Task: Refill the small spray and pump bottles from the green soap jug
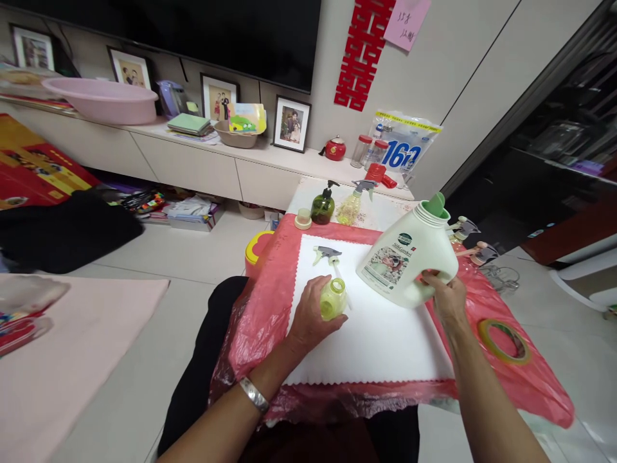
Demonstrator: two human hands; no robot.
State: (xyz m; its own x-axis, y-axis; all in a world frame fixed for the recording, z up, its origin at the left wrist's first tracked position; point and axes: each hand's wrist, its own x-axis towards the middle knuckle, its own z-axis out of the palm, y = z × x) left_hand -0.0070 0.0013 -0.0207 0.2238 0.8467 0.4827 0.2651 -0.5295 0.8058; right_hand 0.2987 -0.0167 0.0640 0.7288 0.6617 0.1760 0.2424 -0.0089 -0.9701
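Note:
My left hand [311, 318] is wrapped round a small yellow-green bottle [332, 299] with an open neck, standing on a white mat [380, 334]. A grey spray head [326, 255] with its tube lies on the mat just beyond it. My right hand [446, 296] grips the handle of a large white detergent jug [409, 257] with a green cap, held tilted above the mat's right side, its mouth up and away from the small bottle.
The mat lies on a red plastic sheet [270, 308] over a small table. A dark green pump bottle [322, 204], a clear spray bottle [354, 200] and a small lid [303, 219] stand at the far edge. A tape roll [504, 341] lies right. A yellow container [255, 251] is left.

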